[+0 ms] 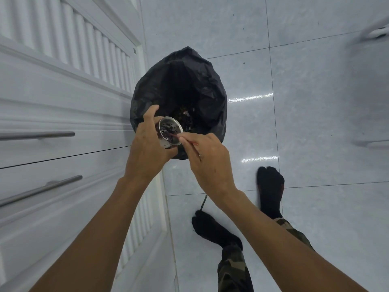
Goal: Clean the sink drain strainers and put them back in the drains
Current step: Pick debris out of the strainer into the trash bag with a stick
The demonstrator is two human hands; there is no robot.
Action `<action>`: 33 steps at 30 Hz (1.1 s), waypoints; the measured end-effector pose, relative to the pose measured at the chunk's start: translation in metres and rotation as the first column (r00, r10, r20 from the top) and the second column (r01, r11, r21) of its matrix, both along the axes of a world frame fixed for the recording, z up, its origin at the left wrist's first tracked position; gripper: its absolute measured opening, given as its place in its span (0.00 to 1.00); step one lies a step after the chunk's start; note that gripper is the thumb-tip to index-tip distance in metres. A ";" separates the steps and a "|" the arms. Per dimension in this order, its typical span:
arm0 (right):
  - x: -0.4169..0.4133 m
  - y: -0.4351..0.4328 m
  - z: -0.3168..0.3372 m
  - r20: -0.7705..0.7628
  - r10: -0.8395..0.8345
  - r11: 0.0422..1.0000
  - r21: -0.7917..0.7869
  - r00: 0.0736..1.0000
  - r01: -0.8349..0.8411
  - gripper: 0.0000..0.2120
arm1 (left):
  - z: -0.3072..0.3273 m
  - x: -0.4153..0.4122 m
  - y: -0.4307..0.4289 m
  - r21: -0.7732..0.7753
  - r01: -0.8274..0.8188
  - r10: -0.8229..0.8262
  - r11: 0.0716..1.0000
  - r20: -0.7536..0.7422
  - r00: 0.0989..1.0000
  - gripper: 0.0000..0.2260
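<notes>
My left hand [147, 148] grips a round metal drain strainer [170, 132], tilted with its open side facing right, above the mouth of a black bin bag [183, 85]. Dark bits of debris cling inside the strainer. My right hand [207, 159] pinches a thin reddish stick [189, 142], and the stick's tip reaches into the strainer's cup. Only one strainer is in view. Dark waste lies at the bottom of the bag.
White cabinet drawers with metal bar handles [42, 134] run along the left. The floor is pale glossy tile [315, 123]. My feet in black socks [270, 190] stand just right of and behind the bin. A white object [376, 32] sits at the far right edge.
</notes>
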State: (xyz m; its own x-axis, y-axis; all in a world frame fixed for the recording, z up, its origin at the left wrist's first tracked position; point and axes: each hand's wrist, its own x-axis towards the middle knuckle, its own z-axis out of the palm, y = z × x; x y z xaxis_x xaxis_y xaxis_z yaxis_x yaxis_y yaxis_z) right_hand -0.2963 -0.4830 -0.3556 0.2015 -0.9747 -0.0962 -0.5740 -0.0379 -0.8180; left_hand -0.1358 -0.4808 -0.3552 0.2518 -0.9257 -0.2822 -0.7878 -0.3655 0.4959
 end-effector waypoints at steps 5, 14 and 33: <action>0.009 0.001 -0.004 -0.010 -0.012 0.994 0.106 1.000 0.013 0.14 | -0.004 -0.003 -0.002 0.026 -0.026 0.025 0.999 0.029 0.999 0.47; -0.001 -0.011 -0.022 0.016 0.009 0.985 0.174 1.000 -0.011 0.12 | -0.012 0.007 -0.016 0.071 0.072 -0.080 0.995 0.110 0.991 0.37; 0.012 -0.032 -0.042 0.179 -0.101 0.968 0.244 0.979 0.055 0.10 | -0.020 0.032 -0.035 0.238 0.143 -0.152 0.961 0.020 0.988 0.38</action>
